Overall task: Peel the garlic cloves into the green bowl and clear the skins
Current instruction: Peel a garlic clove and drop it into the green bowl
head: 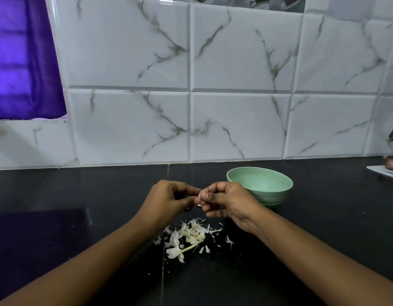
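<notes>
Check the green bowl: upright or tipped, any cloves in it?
Upright: the green bowl sits on its base on the counter, opening up. Contents: cannot tell, the near rim hides the bottom.

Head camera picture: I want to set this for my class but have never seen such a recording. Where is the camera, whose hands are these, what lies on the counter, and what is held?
There is no machine here. A person wears one camera on the head, looking down at their own arms. The left hand and right hand meet above a dark counter, both pinching a small pale garlic clove. Nearer the camera lies a loose pile of papery skins. A green bowl stands just behind the right hand, before a tiled wall.
</notes>
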`<action>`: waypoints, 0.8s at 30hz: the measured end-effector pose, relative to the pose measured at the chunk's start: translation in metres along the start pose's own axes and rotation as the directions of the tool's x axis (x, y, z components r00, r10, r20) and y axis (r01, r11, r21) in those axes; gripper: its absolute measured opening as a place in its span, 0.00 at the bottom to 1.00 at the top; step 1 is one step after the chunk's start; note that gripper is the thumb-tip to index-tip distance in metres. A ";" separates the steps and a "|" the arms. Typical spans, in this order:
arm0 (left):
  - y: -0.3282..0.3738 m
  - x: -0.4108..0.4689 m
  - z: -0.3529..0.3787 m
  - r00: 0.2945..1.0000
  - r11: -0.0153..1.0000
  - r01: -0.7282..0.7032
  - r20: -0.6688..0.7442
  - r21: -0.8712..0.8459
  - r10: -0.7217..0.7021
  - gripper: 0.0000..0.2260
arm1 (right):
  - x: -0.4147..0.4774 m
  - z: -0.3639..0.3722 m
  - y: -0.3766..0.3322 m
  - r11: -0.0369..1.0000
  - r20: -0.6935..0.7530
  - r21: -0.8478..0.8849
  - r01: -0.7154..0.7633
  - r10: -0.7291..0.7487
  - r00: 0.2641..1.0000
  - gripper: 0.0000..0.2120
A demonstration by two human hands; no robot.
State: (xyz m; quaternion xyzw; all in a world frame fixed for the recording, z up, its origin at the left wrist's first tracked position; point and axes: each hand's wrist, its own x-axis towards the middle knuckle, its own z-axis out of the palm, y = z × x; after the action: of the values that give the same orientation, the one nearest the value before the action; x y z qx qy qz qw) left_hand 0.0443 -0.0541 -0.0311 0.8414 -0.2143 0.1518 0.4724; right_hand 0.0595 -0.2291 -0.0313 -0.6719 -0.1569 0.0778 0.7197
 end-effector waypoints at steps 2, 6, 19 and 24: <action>0.000 0.000 0.000 0.998 0.985 0.069 0.010 -0.157 -0.069 0.07 | -0.001 0.000 -0.001 1.000 0.005 0.027 0.002 -0.002 1.000 0.02; -0.002 0.001 0.000 0.972 0.898 0.232 0.045 -0.373 -0.232 0.07 | -0.001 -0.002 -0.005 1.000 0.065 0.030 -0.002 0.000 0.998 0.04; 0.000 0.002 -0.005 0.926 0.802 0.378 0.184 -0.463 -0.330 0.11 | -0.003 0.004 -0.005 0.983 0.049 -0.128 0.131 -0.125 0.991 0.09; 0.000 0.002 -0.004 0.945 0.833 0.325 0.125 -0.449 -0.301 0.06 | -0.003 0.002 -0.004 0.975 0.041 -0.183 0.127 -0.122 0.992 0.10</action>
State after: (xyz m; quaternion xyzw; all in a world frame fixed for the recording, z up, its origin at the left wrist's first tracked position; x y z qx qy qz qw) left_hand 0.0458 -0.0512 -0.0279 0.7312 -0.1152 -0.0039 0.6724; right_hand 0.0559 -0.2283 -0.0273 -0.7234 -0.2158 0.0276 0.6552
